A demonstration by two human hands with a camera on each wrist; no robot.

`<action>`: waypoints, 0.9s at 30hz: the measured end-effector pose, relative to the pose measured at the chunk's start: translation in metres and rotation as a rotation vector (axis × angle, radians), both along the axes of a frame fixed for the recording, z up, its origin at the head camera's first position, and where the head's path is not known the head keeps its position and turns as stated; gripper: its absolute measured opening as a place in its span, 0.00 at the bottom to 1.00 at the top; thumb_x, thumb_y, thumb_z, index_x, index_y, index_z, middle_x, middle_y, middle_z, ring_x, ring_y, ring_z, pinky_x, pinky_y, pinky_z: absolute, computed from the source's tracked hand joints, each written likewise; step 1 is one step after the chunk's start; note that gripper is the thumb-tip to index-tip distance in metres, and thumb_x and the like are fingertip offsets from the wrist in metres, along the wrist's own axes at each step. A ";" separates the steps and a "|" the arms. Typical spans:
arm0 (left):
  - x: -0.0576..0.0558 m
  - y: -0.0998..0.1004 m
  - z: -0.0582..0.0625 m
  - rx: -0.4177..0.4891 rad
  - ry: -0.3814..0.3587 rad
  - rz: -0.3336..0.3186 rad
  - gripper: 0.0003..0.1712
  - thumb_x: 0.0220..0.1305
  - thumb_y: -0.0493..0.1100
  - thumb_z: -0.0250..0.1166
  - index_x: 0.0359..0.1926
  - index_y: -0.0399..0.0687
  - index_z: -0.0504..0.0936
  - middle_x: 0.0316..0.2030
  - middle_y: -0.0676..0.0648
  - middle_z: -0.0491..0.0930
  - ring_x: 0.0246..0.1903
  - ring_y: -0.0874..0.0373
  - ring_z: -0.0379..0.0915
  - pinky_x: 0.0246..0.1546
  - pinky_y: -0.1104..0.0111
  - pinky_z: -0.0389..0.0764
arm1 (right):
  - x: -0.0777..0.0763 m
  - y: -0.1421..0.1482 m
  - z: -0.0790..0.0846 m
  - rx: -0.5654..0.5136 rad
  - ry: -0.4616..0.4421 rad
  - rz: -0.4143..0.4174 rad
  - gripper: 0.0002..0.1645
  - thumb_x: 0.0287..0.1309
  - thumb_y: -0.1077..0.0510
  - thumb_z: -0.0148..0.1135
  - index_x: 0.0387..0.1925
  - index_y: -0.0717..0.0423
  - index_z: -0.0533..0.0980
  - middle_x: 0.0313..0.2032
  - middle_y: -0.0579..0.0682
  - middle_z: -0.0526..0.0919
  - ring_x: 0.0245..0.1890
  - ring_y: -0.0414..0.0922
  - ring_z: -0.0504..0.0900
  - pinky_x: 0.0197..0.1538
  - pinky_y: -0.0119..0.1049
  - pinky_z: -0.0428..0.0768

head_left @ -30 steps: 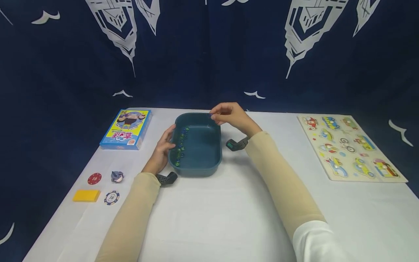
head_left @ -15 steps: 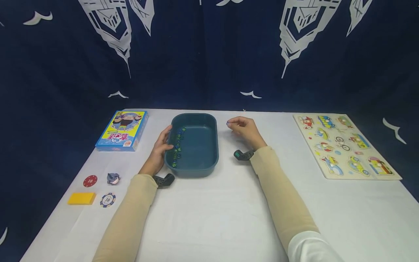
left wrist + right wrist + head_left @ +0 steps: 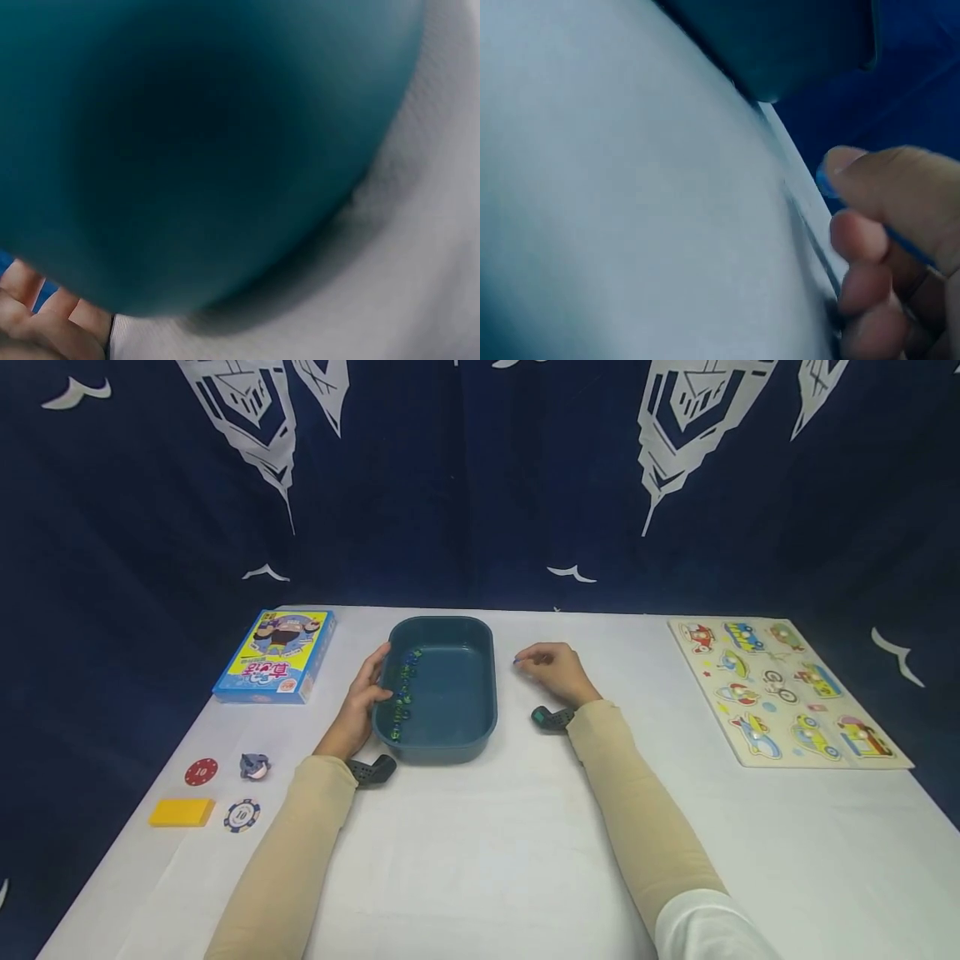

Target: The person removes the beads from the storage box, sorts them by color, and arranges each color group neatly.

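In the right-wrist view, the right hand pinches a blue piece. Only the head view shows glossy beads in the round-cornered tub the left hand grips.

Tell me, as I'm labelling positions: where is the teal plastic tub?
In the head view, the teal plastic tub is slightly left of centre: the left hand holds its left side, and the right hand is apart to its right.
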State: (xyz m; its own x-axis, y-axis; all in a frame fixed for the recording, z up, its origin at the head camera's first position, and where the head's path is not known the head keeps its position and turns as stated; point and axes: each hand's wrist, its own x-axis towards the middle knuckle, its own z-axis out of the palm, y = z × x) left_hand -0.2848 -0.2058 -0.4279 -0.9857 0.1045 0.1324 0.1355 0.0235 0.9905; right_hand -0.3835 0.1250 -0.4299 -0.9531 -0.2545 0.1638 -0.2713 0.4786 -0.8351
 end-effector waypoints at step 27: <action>-0.002 0.000 0.000 -0.048 -0.014 0.001 0.50 0.51 0.36 0.45 0.79 0.57 0.50 0.79 0.55 0.43 0.78 0.55 0.33 0.72 0.45 0.30 | -0.001 0.005 0.003 -0.033 -0.076 0.052 0.16 0.57 0.59 0.68 0.49 0.56 0.84 0.37 0.51 0.83 0.33 0.45 0.74 0.35 0.33 0.74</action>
